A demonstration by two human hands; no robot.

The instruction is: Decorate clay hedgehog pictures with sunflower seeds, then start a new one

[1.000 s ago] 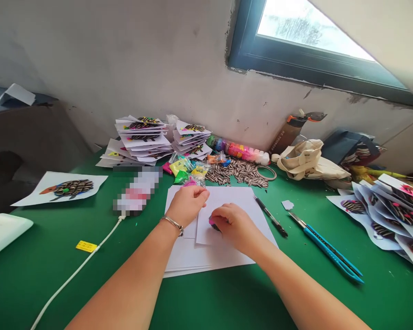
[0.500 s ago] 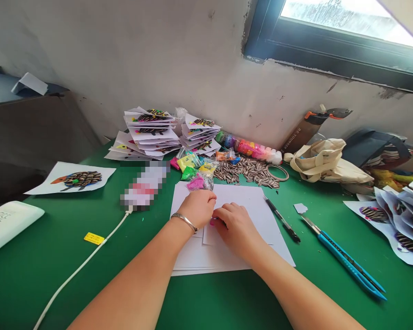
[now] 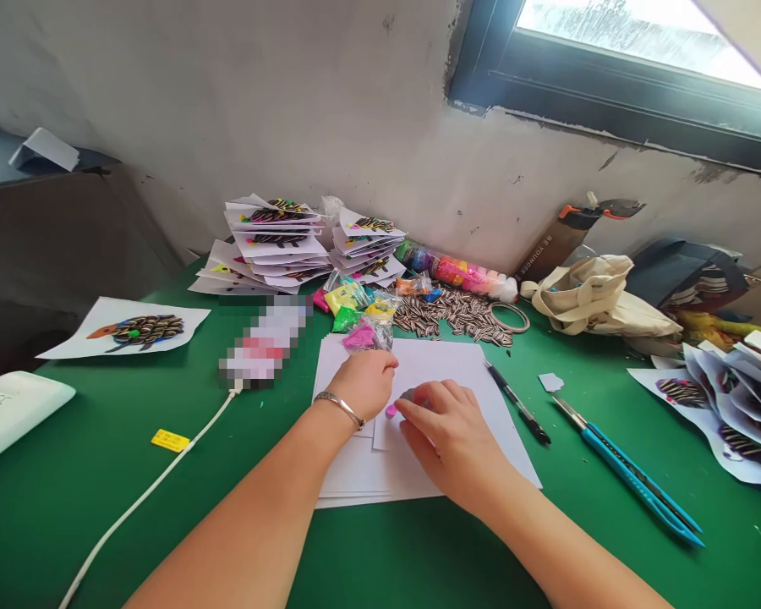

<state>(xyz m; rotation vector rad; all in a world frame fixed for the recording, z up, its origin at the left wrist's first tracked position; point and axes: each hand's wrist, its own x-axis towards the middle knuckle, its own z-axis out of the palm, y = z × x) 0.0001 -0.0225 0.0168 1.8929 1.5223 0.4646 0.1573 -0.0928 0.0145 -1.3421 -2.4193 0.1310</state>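
Observation:
My left hand (image 3: pixel 364 385), with a silver bangle at its wrist, rests on the white paper (image 3: pixel 348 469) with its fingers curled closed. Whatever may be between those fingers is hidden. Just right of it, my right hand (image 3: pixel 453 431) is over a smaller white sheet (image 3: pixel 386 436), thumb and index finger apart. Its index fingertip is at a small pink piece, likely modelling clay (image 3: pixel 391 411). A grey shape (image 3: pixel 410 395) shows partly behind the right fingers. Bags of coloured clay (image 3: pixel 359 337) lie beyond my left hand.
A black pen (image 3: pixel 520 406) and a blue-handled craft knife (image 3: pixel 634 474) lie to the right. Striped sunflower seeds (image 3: pixel 457 315) and a tape roll (image 3: pixel 511 318) are at the back. Stacked seed pictures (image 3: pixel 279 245) stand by the wall. A white cable (image 3: pixel 145 486) crosses the left side.
My right hand has moved slightly right, away from my left, and its thumb and index finger have parted. More of the pink piece and the grey shape shows. My left hand stays put.

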